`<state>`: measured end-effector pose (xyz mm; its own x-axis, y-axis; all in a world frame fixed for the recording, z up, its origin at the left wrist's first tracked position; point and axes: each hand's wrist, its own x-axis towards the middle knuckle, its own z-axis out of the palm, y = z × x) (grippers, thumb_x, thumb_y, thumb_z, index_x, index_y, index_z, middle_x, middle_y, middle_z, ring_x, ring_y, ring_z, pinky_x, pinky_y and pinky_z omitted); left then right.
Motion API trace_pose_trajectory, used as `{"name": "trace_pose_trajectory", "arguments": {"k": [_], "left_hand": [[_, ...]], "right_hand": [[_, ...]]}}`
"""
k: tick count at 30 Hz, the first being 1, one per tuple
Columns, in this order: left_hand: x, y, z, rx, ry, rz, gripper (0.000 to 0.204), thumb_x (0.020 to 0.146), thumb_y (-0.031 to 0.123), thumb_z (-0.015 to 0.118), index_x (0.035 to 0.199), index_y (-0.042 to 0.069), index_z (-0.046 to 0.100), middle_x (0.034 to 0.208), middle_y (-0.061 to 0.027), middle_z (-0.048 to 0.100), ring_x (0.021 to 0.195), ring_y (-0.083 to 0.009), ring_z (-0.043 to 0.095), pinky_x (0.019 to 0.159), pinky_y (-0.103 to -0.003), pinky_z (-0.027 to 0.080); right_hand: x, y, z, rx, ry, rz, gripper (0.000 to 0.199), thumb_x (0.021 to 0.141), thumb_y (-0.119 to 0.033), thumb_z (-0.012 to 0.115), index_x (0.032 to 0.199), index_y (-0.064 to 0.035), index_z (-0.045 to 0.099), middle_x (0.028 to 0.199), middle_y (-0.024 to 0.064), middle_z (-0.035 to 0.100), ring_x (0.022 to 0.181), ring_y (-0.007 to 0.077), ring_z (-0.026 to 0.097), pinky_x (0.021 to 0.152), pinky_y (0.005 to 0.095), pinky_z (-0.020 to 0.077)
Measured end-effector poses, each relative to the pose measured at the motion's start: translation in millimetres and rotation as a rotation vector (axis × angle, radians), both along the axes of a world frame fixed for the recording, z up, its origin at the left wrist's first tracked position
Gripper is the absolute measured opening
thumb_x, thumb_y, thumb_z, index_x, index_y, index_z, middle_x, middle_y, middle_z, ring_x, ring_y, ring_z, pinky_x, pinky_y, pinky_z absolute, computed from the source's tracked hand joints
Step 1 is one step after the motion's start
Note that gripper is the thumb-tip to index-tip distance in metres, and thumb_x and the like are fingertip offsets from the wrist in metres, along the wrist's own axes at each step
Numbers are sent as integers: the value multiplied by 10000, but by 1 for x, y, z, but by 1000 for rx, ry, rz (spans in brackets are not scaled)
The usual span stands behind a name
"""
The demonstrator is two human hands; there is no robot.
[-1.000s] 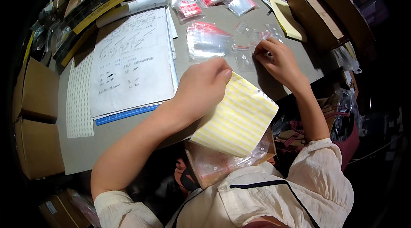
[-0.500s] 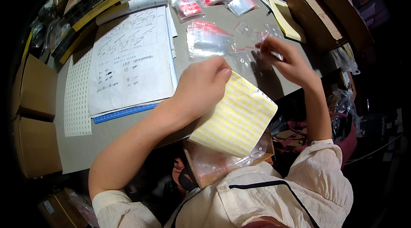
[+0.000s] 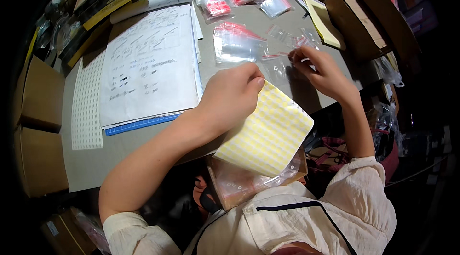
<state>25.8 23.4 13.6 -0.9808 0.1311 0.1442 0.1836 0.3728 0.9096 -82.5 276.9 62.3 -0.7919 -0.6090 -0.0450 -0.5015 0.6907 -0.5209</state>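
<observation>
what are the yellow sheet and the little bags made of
Yellow label sheet: looks like matte paper, gridded with small stickers and punched holes along one edge. Small zip bags: probably thin clear plastic, glossy and see-through, with red seal strips.

Left hand (image 3: 232,97) hides the yellow label sheet's (image 3: 268,135) corner.

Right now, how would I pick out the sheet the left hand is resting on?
Start at the grey table and go to its near edge, by the person's chest. There the left hand presses on a yellow sticker sheet that overhangs the edge. Its grid of small pale yellow labels sets it apart from the white handwritten paper to its left.
</observation>
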Motion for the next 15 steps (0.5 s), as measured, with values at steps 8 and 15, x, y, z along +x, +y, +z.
{"name": "trace_pose_trajectory", "arguments": {"k": [8, 15], "left_hand": [[-2, 0, 1, -51, 2, -10, 196, 1027, 171, 629, 1048, -16, 681, 817, -116, 693, 714, -169, 607, 682, -336, 495], [0, 2, -1, 31, 32, -16, 203, 1026, 176, 629, 1038, -20, 677, 801, -121, 682, 703, -174, 607, 668, -348, 488]], "right_hand": [[1, 12, 5, 35, 286, 108, 125, 940, 17, 647, 1058, 11, 607, 1241, 161, 655, 1181, 347, 612, 1030, 407, 496], [-15, 5, -24, 215, 639, 201, 141, 878, -25, 693, 1003, -10, 627, 1188, 175, 634, 1289, 404, 512, 1098, 465, 445]]}}
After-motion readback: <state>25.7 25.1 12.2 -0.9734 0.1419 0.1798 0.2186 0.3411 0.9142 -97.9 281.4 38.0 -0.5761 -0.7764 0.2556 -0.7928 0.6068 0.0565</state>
